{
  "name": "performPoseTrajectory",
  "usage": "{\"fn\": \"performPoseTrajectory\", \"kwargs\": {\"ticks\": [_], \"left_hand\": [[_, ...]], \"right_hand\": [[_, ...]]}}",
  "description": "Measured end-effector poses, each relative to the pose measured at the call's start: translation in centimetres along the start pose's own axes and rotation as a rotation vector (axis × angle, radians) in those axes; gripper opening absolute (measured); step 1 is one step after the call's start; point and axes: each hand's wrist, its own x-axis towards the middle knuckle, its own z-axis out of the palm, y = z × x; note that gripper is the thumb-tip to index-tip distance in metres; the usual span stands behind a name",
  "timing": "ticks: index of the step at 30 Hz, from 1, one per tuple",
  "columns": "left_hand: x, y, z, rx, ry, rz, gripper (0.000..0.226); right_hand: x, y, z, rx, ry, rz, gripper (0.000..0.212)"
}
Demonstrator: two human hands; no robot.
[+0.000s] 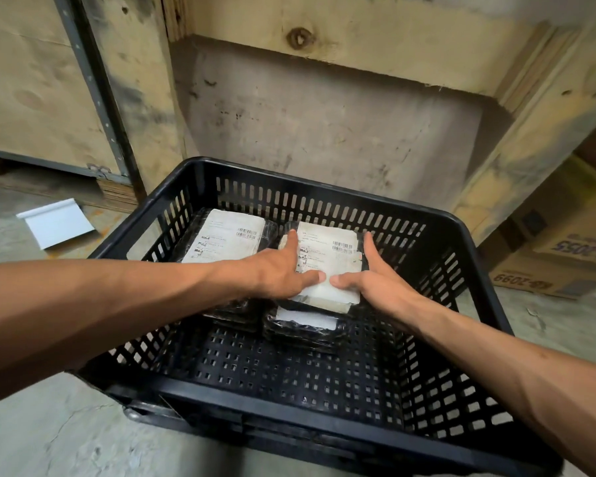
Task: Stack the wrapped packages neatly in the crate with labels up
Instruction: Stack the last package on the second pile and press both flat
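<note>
On the far left, a white folded sheet (57,226) lies on the concrete floor (31,442), near a plywood box with metal edging (31,91).

The black plastic crate (324,438) stands on the floor in the middle; its walls and bottom are perforated. Inside, toward the far wall, there are 2 stacks of wrapped packages side by side. Each package is flat, rectangular, and covered with dark, shiny plastic film.

The left stack's top package (226,242) shows a large white label facing up, with barcodes and small printed lines that are too small to read. Its near part is hidden under the left forearm.

The left hand (283,270) lies flat on the left edge of the right stack's top package (327,266), fingers straight, thumb pressing on the near part of the label. This package also has its white label up, with a barcode at the right. It sits a little askew on the package below (303,325), where a strip of white label shows at the near edge.

The right hand (375,277) holds the right edge of the same top package, fingers along the side, thumb on the label. So the grip of both hands together is a holding of this one package between them.

At the far right, cardboard boxes (558,263) with printed numbers stand on the floor.
</note>
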Motion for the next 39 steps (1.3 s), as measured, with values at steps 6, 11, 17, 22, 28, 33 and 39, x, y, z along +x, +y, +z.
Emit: {"fn": "performPoseTrajectory", "kwargs": {"ticks": [6,11,17,22,28,33,39], "left_hand": [[0.6,0.1,0.2,0.163,-0.021,-0.053,0.106],[0.9,-0.3,0.2,0.183,0.007,-0.07,0.108],[0.4,-1.4,1.7,0.247,0.198,0.043,0.077],[-0.5,-3.4,2.0,0.585,0.405,0.376,0.075],[0.1,-6.9,0.0,0.687,0.104,0.368,0.134],[1.9,-9.9,1.2,0.704,0.078,0.368,0.125],[2.2,-10.5,1.2,0.692,0.13,0.425,0.111]], "right_hand": [[0.5,0.3,0.0,-0.14,-0.043,0.023,0.119],[0.5,0.7,0.2,-0.307,-0.099,0.059,0.108],[-0.4,0.5,0.6,-0.513,-0.078,0.005,0.097],[-1.0,1.3,1.9,-0.806,-0.056,-0.081,0.091],[-0.6,1.2,2.6,-1.119,-0.136,-0.233,0.117],[0.1,1.3,2.8,-1.179,-0.149,-0.29,0.115],[1.2,1.1,3.3,-1.301,-0.056,-0.314,0.117]]}}
